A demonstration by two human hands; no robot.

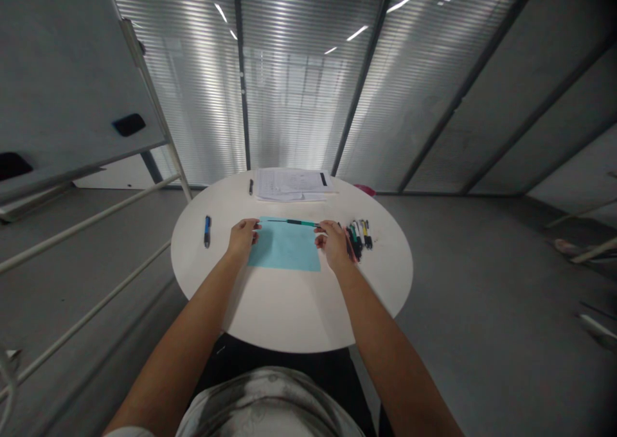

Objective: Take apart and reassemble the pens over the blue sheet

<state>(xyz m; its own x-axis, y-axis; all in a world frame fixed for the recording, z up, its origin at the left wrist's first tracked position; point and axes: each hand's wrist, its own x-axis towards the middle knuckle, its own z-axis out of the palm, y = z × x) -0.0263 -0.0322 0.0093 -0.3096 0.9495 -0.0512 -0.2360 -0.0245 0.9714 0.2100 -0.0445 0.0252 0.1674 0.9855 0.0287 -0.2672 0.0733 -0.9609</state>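
A teal sheet of paper (284, 247) lies on the round white table, under and between my hands. My right hand (332, 243) is closed on one end of a slim pen (302, 223) with a black grip and a teal barrel, held crosswise over the sheet's far edge. From the pen's other end a thin dark rod, like a refill, points left. My left hand (243, 236), at the sheet's left edge, has its fingers pinched together. Something small and dark shows at its fingertips, too small to name. A gap separates it from the rod's end.
Several markers and pens (359, 234) lie bunched beside my right hand. A blue pen (207, 231) is at the left, and a dark pen (251, 187) lies near stacked papers (292, 185) at the back. A whiteboard (72, 71) on a white frame stands left of the table (289, 315).
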